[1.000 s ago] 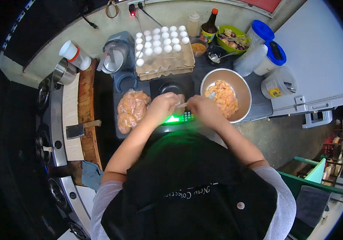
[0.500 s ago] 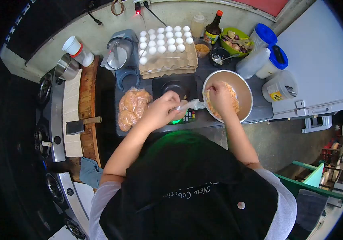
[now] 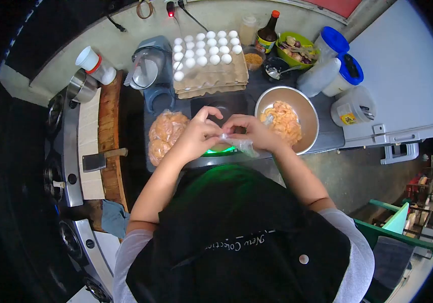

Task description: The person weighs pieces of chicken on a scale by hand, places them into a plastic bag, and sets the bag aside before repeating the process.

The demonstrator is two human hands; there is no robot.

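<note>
My left hand (image 3: 196, 136) pinches one end of a small clear plastic bag (image 3: 242, 145). Right beside it, the fingers of my right hand (image 3: 251, 131) are closed on the same bag, which hangs toward the right. Both hands are above a digital scale with a lit green display (image 3: 220, 151), and they partly hide it. To the right stands a round metal bowl (image 3: 316, 132) holding pieces of pale orange raw meat (image 3: 285, 122). Left of my hands lies a clear bag of similar meat portions (image 3: 167, 135).
Stacked egg trays (image 3: 216, 81) with white eggs stand at the back. Behind the bowl are a brown bottle (image 3: 267, 38), a green bowl (image 3: 282, 54) and blue-lidded containers (image 3: 350, 70). At left, a cleaver (image 3: 94, 161) lies beside gas stoves (image 3: 75, 177).
My right hand has left the meat bowl and moved left to meet my left hand at the plastic bag. It now grips the bag too.
</note>
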